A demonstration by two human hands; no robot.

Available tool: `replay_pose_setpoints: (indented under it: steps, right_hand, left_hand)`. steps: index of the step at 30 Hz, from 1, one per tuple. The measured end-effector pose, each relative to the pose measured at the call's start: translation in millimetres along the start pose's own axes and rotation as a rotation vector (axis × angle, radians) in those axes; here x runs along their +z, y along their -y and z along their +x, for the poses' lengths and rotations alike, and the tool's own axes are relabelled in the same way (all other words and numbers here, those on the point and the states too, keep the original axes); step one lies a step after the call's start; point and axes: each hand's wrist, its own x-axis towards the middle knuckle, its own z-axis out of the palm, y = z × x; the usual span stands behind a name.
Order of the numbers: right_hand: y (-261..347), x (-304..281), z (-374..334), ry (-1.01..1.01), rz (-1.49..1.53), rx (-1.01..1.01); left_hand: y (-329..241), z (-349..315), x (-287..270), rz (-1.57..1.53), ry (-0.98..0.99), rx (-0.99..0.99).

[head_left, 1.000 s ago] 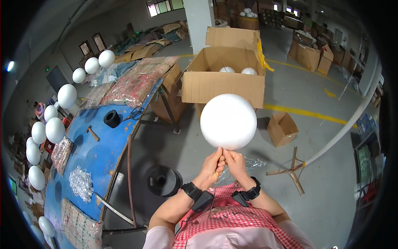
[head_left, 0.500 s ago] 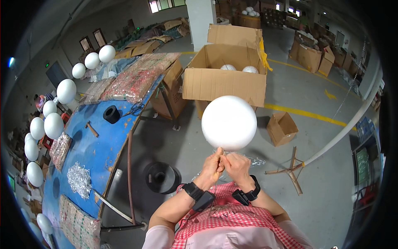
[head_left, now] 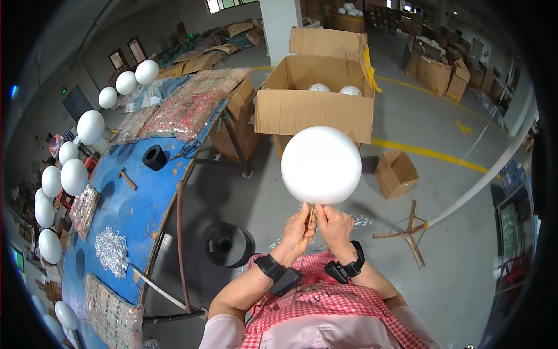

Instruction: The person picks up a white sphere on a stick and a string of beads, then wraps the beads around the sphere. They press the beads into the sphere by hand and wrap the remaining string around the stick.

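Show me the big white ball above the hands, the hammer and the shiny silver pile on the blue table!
Big white ball (head_left: 321,165), head view: middle of its round side.
Hammer (head_left: 129,182), head view: its brown handle.
Silver pile (head_left: 112,251), head view: its tangled middle.

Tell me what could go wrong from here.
The white ball seems supported only where the left hand and right hand meet at its lower edge, so it might tip or slip.
The loose silvery strands showing beside the right hand could tangle or snag.
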Motion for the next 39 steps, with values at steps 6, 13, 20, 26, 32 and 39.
replay_pose_setpoints:
  steps: [6, 13, 20, 26, 32, 39]
  right_hand:
    - [3.9, -0.4, 3.9, 0.052, 0.049, -0.014]
    - [6.1, -5.9, 1.9, 0.183, 0.103, 0.023]
    - [3.6, -2.7, 3.0, 0.208, 0.058, 0.059]
    - [12.3, -7.3, 11.0, 0.128, 0.034, 0.06]
    - [10.6, -10.7, 13.1, 0.179, 0.051, 0.064]
    - [4.7, -10.2, 8.9, 0.193, 0.075, 0.075]
  left_hand:
    - [-6.1, -1.0, 5.9, 0.123, -0.019, 0.095]
    - [-11.2, 2.4, -3.6, 0.045, -0.025, 0.029]
    - [-11.9, -4.4, 3.1, 0.049, -0.059, 0.042]
    - [-4.2, -10.5, 6.5, 0.153, -0.089, 0.213]
    - [-8.6, -11.6, 4.6, 0.218, -0.088, 0.169]
    - [-13.3, -13.4, 6.7, 0.196, -0.115, 0.152]
